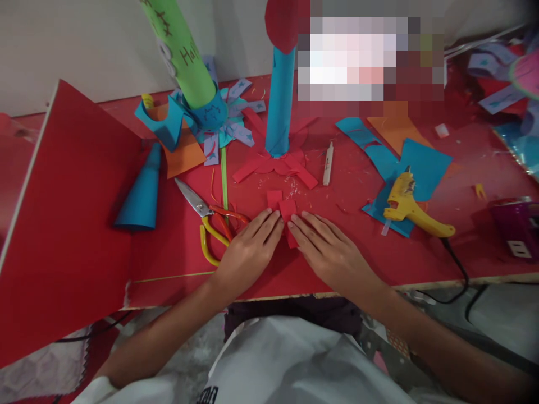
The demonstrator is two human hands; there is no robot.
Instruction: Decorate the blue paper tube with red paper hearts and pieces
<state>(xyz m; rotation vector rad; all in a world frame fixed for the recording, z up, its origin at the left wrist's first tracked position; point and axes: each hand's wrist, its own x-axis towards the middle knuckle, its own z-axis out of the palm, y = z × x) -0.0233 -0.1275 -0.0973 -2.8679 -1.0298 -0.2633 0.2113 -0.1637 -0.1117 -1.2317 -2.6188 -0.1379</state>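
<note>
Small red paper strips (288, 210) lie on the red table in front of me, one overlapping another. My left hand (255, 238) rests at their left edge, fingers stretched out flat and fingertips touching the paper. From the other side my right hand (330, 241) lays its extended fingertips on the strip. Both thumbs are mostly hidden. Scissors with yellow and orange handles (205, 210) lie open just left of my left hand, partly covered by it. Beyond my hands stands a blue paper tube (280, 106) on a red paper base with strips spread around it.
A yellow glue gun (406, 207) lies on blue paper (429, 163) at the right, its cord running off the edge. A glue tube (328, 164) lies nearer. At left are a green tube (181, 56), a blue cone (143, 193) and an upright red board (76, 213).
</note>
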